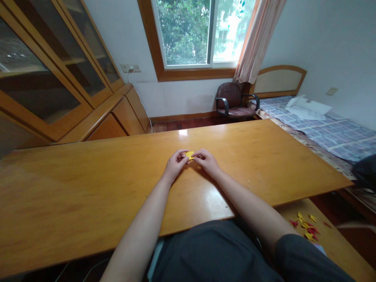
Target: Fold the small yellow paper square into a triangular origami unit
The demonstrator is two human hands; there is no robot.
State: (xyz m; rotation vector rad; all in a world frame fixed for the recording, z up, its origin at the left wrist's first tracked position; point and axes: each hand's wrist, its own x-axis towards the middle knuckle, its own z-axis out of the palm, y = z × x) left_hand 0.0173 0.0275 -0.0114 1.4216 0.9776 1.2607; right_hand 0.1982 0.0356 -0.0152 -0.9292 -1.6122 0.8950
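A small piece of folded yellow paper is held just above the wooden table. My left hand pinches its left side between thumb and fingers. From the right, my right hand has its thumb and fingertips closed on the paper's other edge. The finer folds are too small to make out.
Several red and yellow folded paper pieces lie on a lower wooden surface at my right. A brown armchair stands beyond the table, beside a bed. Glass-fronted cabinets line the left wall.
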